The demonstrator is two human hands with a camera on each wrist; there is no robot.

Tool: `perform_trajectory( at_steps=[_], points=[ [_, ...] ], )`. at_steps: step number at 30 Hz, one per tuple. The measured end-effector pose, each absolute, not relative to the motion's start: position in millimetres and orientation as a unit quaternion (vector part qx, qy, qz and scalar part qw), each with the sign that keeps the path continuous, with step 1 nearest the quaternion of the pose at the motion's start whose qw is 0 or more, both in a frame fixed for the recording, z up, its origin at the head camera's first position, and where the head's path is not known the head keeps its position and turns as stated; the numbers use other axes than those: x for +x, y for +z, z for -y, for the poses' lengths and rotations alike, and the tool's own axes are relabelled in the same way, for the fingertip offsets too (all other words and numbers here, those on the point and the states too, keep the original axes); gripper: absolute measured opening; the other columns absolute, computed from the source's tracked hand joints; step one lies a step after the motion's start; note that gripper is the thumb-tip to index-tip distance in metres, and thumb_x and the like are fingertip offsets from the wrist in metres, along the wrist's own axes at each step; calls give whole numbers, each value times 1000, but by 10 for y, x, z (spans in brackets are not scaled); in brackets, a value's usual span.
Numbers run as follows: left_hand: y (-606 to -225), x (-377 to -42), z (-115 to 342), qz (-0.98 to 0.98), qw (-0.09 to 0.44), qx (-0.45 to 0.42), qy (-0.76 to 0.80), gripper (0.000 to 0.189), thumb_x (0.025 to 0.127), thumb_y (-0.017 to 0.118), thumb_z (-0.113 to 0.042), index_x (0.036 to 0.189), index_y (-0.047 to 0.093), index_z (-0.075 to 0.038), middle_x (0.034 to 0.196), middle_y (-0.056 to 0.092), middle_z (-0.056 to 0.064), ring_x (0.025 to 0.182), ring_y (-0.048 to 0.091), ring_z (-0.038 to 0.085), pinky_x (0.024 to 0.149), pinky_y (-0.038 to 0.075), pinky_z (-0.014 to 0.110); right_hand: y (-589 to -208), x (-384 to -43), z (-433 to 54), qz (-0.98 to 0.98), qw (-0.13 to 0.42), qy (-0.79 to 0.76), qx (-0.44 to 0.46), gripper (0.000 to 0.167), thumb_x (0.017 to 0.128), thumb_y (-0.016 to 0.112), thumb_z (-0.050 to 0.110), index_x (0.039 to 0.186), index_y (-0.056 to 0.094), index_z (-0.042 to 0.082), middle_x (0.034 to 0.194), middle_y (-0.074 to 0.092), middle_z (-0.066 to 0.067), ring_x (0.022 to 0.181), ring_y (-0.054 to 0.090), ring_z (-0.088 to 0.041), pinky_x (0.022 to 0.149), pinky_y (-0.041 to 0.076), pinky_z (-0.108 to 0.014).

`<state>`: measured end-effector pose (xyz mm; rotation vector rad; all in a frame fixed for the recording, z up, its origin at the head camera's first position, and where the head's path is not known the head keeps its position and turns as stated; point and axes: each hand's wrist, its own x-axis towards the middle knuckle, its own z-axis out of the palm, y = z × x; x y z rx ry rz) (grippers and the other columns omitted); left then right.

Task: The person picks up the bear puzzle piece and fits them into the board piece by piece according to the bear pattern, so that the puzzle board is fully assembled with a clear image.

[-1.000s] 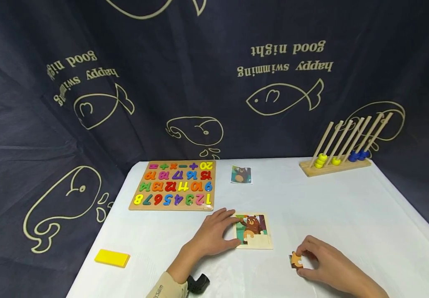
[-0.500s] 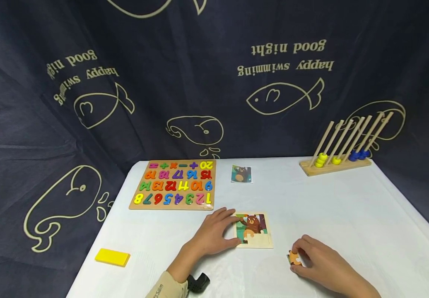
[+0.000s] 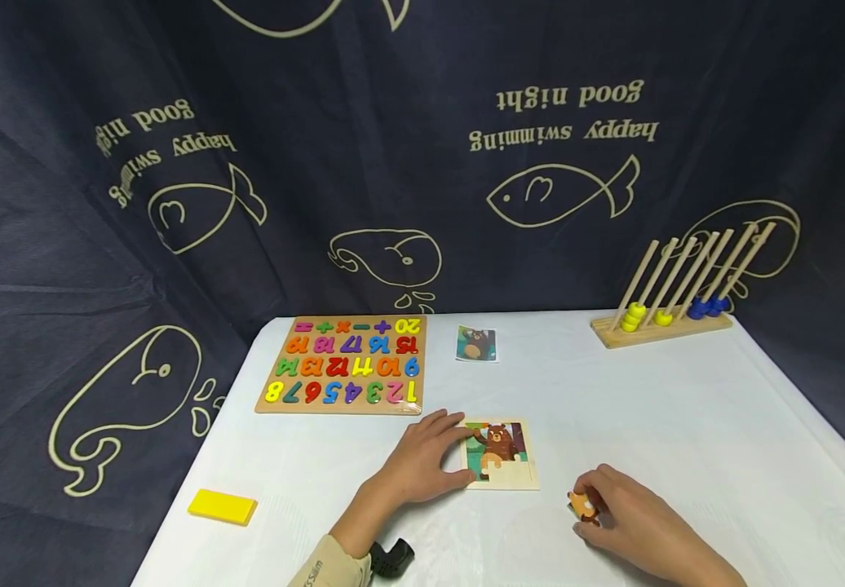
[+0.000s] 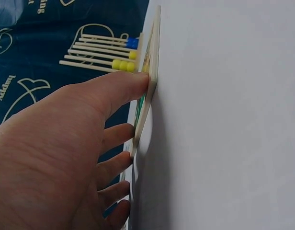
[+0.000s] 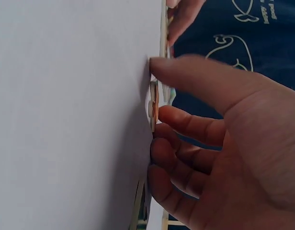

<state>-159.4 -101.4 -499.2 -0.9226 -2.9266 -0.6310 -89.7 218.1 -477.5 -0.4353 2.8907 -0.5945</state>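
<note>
My left hand (image 3: 422,461) holds the left edge of a square wooden puzzle tray (image 3: 499,489), thumb at its near corner and fingers along the side. In the left wrist view, the thumb presses the tray's rim (image 4: 154,72). A brown bear picture fills the upper and left parts of the tray; pale bare wood shows at its lower right. Right of the tray, my right hand (image 3: 631,518) has thumb and curled fingers around an orange-and-brown puzzle piece (image 3: 582,506) on the table. In the right wrist view, the index fingertip touches the piece (image 5: 155,103), with the thumb beside its end.
Behind the tray lies a bear picture card (image 3: 476,344). A number board (image 3: 342,365) sits at the back left, a bead-peg stand (image 3: 661,330) at the back right. A yellow block (image 3: 222,507) lies front left. A flat dark-printed piece (image 5: 141,208) lies below my right hand.
My right hand has shifted slightly left with the puzzle piece, which has turned between its fingers. My left hand and the tray stay in place.
</note>
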Motion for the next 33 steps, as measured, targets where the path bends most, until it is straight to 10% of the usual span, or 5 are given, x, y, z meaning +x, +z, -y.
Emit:
perform_trajectory(
  at_steps=[33],
  points=[
    [-5027,-1605,1014,935,8,-295,-197,63,84,63,-58,138,54,-26,149,39,-2,140,27,23,107,29,50,-4769,-1008,-2244,-948,-1,-218,-231,25,70,78,18,87,61,26,78,43,17,65,42,2,56,37,-20]
  ],
)
